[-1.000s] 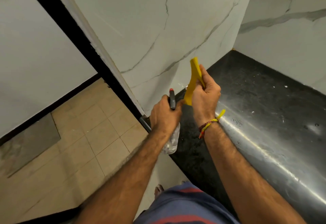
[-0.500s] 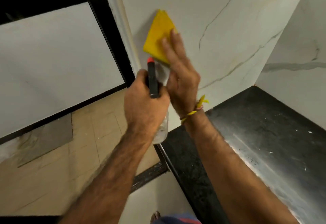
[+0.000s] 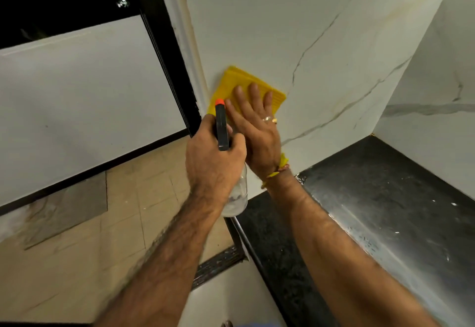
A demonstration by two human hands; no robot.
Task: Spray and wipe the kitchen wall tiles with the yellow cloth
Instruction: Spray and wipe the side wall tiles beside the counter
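**Operator:** Since the frame half a second back, I see the folded yellow cloth (image 3: 246, 87) lower on the white marble-veined wall tile (image 3: 295, 31), and the right hand (image 3: 257, 131) now lies flat across it, fingers (image 3: 254, 90) straight and spread, pressing it to the tile near the wall's left edge. I read this as the wipe stroke under way, travelling downward.

**Supervisor:** Left hand?

**Operator:** The left hand (image 3: 213, 157) is curled tight around the clear plastic spray bottle (image 3: 237, 193), its black head with orange nozzle (image 3: 221, 126) pointing up at the wall.

**Supervisor:** Count.

**Operator:** One cloth, one bottle, two hands, one ring (image 3: 268, 119), one thread wristband (image 3: 279, 169), one black stone counter (image 3: 385, 198) below. Most of the tile looks unwiped, in my judgement.
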